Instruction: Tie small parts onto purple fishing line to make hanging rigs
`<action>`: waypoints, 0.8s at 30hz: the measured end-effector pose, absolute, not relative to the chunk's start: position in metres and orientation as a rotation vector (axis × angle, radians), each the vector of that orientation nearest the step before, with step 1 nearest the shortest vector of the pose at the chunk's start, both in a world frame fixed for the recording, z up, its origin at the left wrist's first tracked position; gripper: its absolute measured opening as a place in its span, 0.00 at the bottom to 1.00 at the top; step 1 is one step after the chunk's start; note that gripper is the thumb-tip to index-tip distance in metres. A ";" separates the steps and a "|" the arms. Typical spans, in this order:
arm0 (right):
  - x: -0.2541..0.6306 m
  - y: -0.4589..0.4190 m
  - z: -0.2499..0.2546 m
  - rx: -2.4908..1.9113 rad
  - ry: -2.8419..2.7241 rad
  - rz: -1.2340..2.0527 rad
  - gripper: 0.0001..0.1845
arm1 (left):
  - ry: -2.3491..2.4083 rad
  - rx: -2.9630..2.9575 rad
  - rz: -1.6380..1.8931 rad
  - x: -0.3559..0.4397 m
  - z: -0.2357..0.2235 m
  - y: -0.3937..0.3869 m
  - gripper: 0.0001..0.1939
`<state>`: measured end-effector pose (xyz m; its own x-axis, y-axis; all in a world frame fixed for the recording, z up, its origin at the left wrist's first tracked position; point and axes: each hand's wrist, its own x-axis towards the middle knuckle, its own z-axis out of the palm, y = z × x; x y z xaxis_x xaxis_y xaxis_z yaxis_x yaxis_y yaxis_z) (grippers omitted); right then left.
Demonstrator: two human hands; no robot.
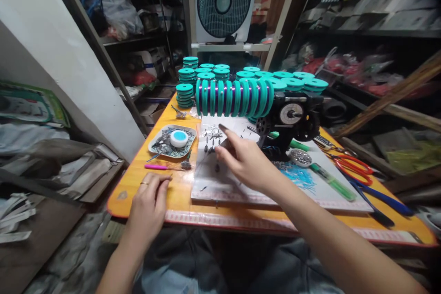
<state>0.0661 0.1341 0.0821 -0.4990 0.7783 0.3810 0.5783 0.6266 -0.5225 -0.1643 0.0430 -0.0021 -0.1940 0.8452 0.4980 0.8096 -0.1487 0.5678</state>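
My right hand (243,158) reaches over a white board (237,193), its index finger stretched out and its thumb apart from it. Near the fingertips lie several small dark pieces with thin stems (211,147) and a scatter of tiny clear or silvery bits (214,131). My left hand (149,200) rests at the table's front left with its fingers curled and a ring on one of them. Thumb and forefinger come together there; whatever is between them is too small to make out. A magenta-handled tool (156,166) lies just beyond this hand.
Teal spools (234,97) sit in a row on a black winding machine (289,117) above the board, with stacked spools (186,76) behind. A tray (188,152) holds a round white container (179,138). Red-handled scissors (354,168) and blue-handled pliers (386,198) lie right.
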 end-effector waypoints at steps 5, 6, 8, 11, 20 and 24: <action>0.055 0.169 0.082 -1.155 -2.240 0.384 0.15 | 2.034 2.006 1.257 -0.164 -0.008 0.042 0.14; 0.056 0.169 0.082 -1.157 -2.244 0.369 0.14 | 2.049 2.004 1.253 -0.164 -0.010 0.042 0.15; 0.060 0.165 0.085 -1.150 -2.247 0.348 0.13 | 2.085 2.002 1.243 -0.166 -0.012 0.041 0.15; 0.070 0.150 0.091 -1.087 -2.263 0.398 0.13 | 2.183 1.994 1.235 -0.162 -0.011 0.036 0.15; 0.077 0.120 0.115 -0.641 -1.608 1.694 0.14 | 1.065 1.093 1.291 -0.045 0.043 0.013 0.29; 0.082 0.106 0.101 -0.728 -1.356 1.873 0.14 | 0.928 0.997 1.189 -0.018 0.029 -0.003 0.29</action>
<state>0.0816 0.1064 0.1005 -0.5951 0.8027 -0.0389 -0.2135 -0.2046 -0.9553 -0.0180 -0.0033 0.0287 0.1409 0.9887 -0.0514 -0.2900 0.0908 0.9527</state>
